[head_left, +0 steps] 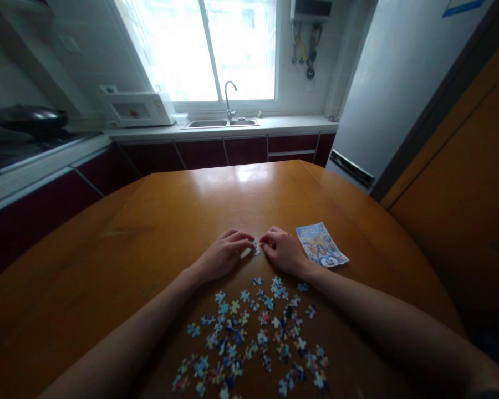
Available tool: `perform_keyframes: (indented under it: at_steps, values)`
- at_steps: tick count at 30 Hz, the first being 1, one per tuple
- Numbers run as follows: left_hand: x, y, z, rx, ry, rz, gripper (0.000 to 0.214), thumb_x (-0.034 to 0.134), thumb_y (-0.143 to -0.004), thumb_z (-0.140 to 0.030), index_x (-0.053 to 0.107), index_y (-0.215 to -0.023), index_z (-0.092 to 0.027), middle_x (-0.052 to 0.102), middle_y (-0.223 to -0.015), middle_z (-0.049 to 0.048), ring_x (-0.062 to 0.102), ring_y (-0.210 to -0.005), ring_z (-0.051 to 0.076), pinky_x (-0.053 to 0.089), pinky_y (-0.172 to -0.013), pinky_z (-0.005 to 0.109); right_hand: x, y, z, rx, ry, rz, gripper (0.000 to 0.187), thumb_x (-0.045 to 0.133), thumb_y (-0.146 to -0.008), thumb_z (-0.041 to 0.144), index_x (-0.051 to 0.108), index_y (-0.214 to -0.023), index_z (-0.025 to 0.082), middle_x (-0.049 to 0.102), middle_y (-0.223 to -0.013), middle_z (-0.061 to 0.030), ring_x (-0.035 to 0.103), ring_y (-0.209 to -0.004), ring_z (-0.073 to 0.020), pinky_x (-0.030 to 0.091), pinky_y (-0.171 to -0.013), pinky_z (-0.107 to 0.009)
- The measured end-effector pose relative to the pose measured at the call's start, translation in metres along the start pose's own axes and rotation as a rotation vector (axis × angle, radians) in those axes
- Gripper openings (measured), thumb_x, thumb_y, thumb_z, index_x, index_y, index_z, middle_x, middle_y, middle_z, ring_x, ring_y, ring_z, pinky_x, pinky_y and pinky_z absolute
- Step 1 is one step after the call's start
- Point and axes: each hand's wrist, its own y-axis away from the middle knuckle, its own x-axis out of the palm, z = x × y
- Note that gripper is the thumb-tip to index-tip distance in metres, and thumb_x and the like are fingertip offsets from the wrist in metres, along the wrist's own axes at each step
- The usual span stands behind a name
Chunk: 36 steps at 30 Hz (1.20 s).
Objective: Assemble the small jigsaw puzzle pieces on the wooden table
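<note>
A few joined jigsaw puzzle pieces [256, 247] lie on the wooden table between my two hands. My left hand [227, 252] rests beside them, its thumb and fingers bent together at their left edge. Just right of the pieces, my right hand [283, 250] is curled with thumb and fingertips pinched; whatever sits in that pinch is too small to make out. Closer to me, many loose puzzle pieces [235, 336] are scattered between my forearms, mostly blue and white with some yellow, red and dark ones. A printed picture sheet [321, 244] lies to the right of my right hand.
The brown table [120, 227] has a rounded edge. Beyond it runs a counter with a sink [208, 124], a faucet [229, 100] and a white microwave [139, 109]. A covered pan [30, 117] stands on the stove at left. A grey refrigerator [393, 83] is at right.
</note>
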Motion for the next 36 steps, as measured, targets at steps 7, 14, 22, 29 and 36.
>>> perform_keyframes:
  at_steps: [7, 14, 22, 29, 36]
  values:
    - [0.0033, 0.0006, 0.0019, -0.026, 0.015, -0.050, 0.032, 0.045, -0.096, -0.010, 0.065, -0.116, -0.024, 0.065, -0.122, 0.0066, 0.055, -0.115, 0.021, 0.048, -0.100, 0.040, 0.0008, 0.0000, -0.0009, -0.009, 0.010, -0.004, 0.011, 0.063, -0.089, 0.015, 0.073, -0.088, 0.020, 0.066, -0.091, -0.0027, 0.061, -0.079, -0.0141, 0.045, -0.072, -0.026]
    - [0.0049, 0.0006, -0.0001, -0.074, 0.020, -0.062, 0.018, 0.050, -0.098, -0.016, 0.067, -0.104, -0.020, 0.069, -0.109, 0.0068, 0.057, -0.106, 0.021, 0.049, -0.096, 0.037, -0.0025, 0.0023, 0.0030, -0.014, 0.009, 0.024, 0.011, 0.064, -0.090, 0.018, 0.075, -0.089, 0.021, 0.066, -0.090, -0.0034, 0.061, -0.079, -0.0148, 0.046, -0.072, -0.026]
    - [0.0045, 0.0013, -0.0013, -0.014, 0.018, -0.066, 0.027, 0.052, -0.097, -0.015, 0.071, -0.113, -0.026, 0.067, -0.115, 0.0058, 0.056, -0.109, 0.021, 0.049, -0.096, 0.040, -0.0062, 0.0045, 0.0061, -0.046, 0.057, 0.065, 0.003, 0.072, -0.085, 0.024, 0.074, -0.087, 0.022, 0.066, -0.092, -0.0031, 0.062, -0.083, -0.0167, 0.046, -0.074, -0.029]
    - [0.0023, 0.0010, -0.0022, 0.002, 0.006, -0.018, 0.029, 0.054, -0.095, -0.013, 0.073, -0.111, -0.028, 0.068, -0.113, 0.0042, 0.057, -0.106, 0.021, 0.049, -0.096, 0.040, -0.0053, 0.0048, 0.0062, -0.040, 0.067, 0.066, 0.004, 0.071, -0.087, 0.025, 0.074, -0.085, 0.022, 0.066, -0.091, -0.0031, 0.062, -0.082, -0.0162, 0.046, -0.073, -0.028]
    - [0.0033, 0.0016, -0.0010, 0.002, -0.001, -0.012, 0.034, 0.054, -0.092, -0.008, 0.073, -0.112, -0.028, 0.068, -0.114, 0.0041, 0.057, -0.107, 0.021, 0.048, -0.097, 0.040, -0.0069, 0.0045, 0.0079, -0.033, 0.069, 0.072, 0.005, 0.071, -0.087, 0.025, 0.074, -0.084, 0.022, 0.066, -0.091, -0.0031, 0.061, -0.082, -0.0161, 0.045, -0.071, -0.028]
